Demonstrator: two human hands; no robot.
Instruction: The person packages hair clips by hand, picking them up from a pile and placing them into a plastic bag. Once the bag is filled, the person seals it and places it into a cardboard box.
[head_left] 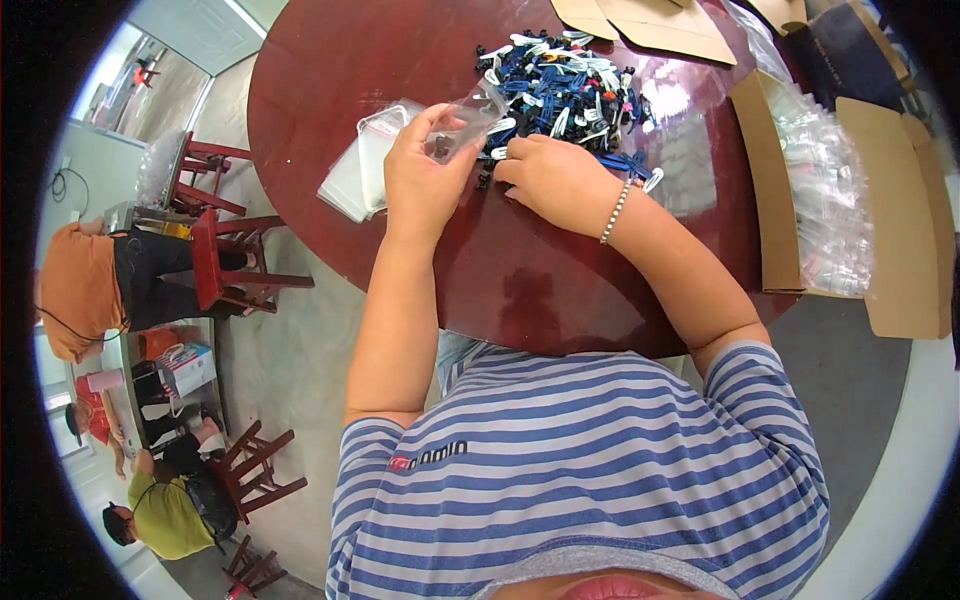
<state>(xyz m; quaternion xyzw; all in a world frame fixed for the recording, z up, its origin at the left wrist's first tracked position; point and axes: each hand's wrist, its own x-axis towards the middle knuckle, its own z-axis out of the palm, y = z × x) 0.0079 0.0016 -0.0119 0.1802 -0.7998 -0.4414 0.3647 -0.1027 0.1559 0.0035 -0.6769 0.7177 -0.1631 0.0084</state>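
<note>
My left hand (425,180) is closed on a small clear plastic bag (480,112), which it holds up at the left edge of a heap. That heap (575,95) is made of small blue, white and black strap-like pieces, some with looped ends, and a few orange and pink bits. At the heap's near edge my right hand (560,182) has its fingers curled inward; what they pinch, if anything, is hidden. A stack of flat clear bags (348,182) lies on the table left of my left hand, partly behind the wrist.
The round dark-red table (330,70) carries everything. At its right stands an open carton (770,190) filled with clear plastic packages (828,190). Cardboard flaps (670,30) lie at the far edge. Wooden stools (215,260) and several people are off to the left.
</note>
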